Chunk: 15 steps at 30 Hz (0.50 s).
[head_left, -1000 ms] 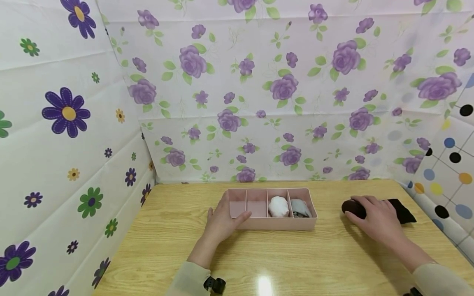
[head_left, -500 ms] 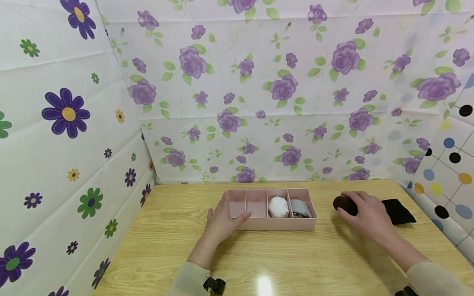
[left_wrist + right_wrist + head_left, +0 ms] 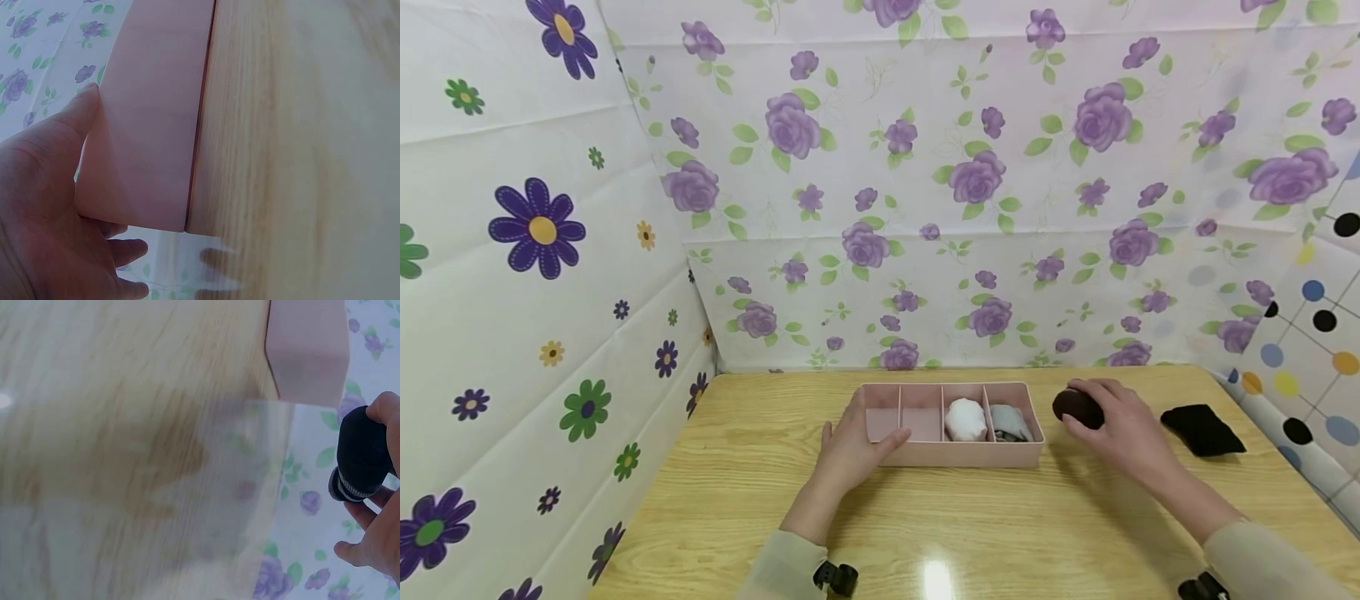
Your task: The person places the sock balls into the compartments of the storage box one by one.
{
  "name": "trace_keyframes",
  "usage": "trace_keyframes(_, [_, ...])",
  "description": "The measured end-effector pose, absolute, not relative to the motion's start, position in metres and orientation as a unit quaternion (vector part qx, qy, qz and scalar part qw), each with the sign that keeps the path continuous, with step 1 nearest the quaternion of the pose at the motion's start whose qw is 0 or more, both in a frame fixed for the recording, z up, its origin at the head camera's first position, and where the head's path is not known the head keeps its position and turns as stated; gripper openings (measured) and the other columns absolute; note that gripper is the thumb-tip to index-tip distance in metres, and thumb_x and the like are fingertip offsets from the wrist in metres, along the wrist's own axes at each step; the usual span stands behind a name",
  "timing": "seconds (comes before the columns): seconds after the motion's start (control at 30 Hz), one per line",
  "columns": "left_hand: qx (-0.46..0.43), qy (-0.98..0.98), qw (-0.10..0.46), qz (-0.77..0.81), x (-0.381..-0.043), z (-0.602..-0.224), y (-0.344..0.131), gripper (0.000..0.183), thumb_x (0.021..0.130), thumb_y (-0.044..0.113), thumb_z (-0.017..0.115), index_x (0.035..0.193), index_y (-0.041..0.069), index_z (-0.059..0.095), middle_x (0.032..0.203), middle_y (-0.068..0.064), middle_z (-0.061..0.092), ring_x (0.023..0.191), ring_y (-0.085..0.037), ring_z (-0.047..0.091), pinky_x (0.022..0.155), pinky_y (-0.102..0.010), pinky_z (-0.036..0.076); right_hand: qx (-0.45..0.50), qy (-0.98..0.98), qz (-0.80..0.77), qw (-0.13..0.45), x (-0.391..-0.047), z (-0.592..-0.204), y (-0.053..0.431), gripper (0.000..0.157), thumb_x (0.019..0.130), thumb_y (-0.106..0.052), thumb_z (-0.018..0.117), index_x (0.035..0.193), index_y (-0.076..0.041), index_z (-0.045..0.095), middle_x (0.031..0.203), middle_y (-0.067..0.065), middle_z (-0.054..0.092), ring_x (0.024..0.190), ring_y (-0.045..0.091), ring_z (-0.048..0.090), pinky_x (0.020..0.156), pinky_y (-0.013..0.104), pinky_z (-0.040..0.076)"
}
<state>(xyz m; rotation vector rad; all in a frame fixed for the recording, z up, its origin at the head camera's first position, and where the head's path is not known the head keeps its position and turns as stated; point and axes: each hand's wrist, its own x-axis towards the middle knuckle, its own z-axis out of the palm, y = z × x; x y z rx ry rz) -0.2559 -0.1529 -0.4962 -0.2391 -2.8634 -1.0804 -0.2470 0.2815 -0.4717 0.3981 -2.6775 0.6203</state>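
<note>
In the head view, a pink box [image 3: 962,454] with a row of compartments stands on the table. My left hand [image 3: 848,454] rests at its left end, with its thumb over the front rim. In the left wrist view the fingers [image 3: 128,251] of that hand spread past the box's end wall. My right hand [image 3: 1123,433] grips a dark balled-up sock [image 3: 1077,408] just right of the box. A ribbed cuff shows on this sock in the right wrist view. A white cloth bundle [image 3: 966,419] and a grey cloth bundle [image 3: 1009,422] lie in the two right-hand compartments.
A black piece of cloth [image 3: 1204,430] lies at the right of the wooden table [image 3: 970,517]. Flowered sheets [image 3: 880,200] hang behind and to the left, and a dotted sheet [image 3: 1311,358] stands at the right.
My right hand has moved left with the dark sock, away from the black cloth and closer to the box. My left hand has stayed at the box.
</note>
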Motion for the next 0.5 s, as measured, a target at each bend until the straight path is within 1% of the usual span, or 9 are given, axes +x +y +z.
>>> trace_keyframes(0.37, [-0.079, -0.934, 0.038, -0.347, -0.258, -0.498, -0.153, 0.119, 0.098, 0.073, 0.071, 0.177, 0.003, 0.015, 0.18, -0.018, 0.028, 0.163, -0.038, 0.034, 0.127, -0.079, 0.01, 0.162, -0.94, 0.238, 0.182, -0.257, -0.464, 0.259, 0.057, 0.103, -0.033, 0.08, 0.152, -0.007, 0.064, 0.142, 0.026, 0.062, 0.117, 0.053, 0.063, 0.087, 0.069, 0.055])
trace_keyframes(0.5, [-0.078, -0.934, 0.037, -0.347, -0.257, -0.497, -0.153, 0.119, 0.098, 0.073, 0.071, 0.176, 0.002, 0.015, 0.18, -0.018, 0.028, 0.163, -0.038, 0.034, 0.127, -0.079, 0.01, 0.172, -0.936, 0.244, 0.185, -0.258, -0.462, 0.251, 0.056, 0.103, -0.029, 0.081, 0.151, -0.007, 0.064, 0.141, 0.025, 0.062, 0.117, 0.052, 0.063, 0.088, 0.068, 0.056])
